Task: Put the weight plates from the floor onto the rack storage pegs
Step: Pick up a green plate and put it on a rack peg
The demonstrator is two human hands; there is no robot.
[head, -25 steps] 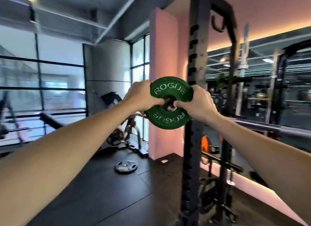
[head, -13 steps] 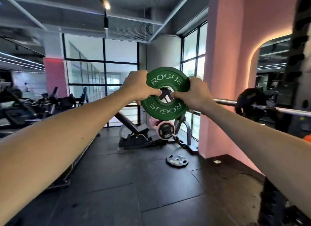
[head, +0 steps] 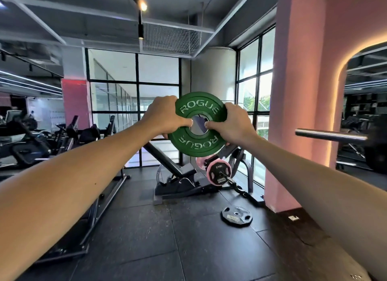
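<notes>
Since half a second back the view has swung a bit further left: the pink pillar [head: 297,104] and the steel bar [head: 330,135] have slid toward the right edge, and the green plate [head: 198,124] sits about where it was between the hands.

Head view, the only one we get: both arms are stretched out front with the green plate held up at chest-ish height, dead centre. Left hand [head: 165,117] is wrapped around its left rim with the thumb reaching in toward the hole; right hand [head: 232,124] does the same on the right rim. Both are curled tight on it, so neither hand is really nearer, it's a shared grip.

The plate stands on edge, flat face toward the camera and tipped slightly, so the axis through its hole points away from the person, roughly straight ahead. No storage peg shows up anywhere in this shot. My guess is the rack is off to the right, so the plate's hole would need turning that way to line up.

Another dark plate [head: 237,215] lies flat on the floor [head: 146,238] near the pillar, not yet picked up.
</notes>
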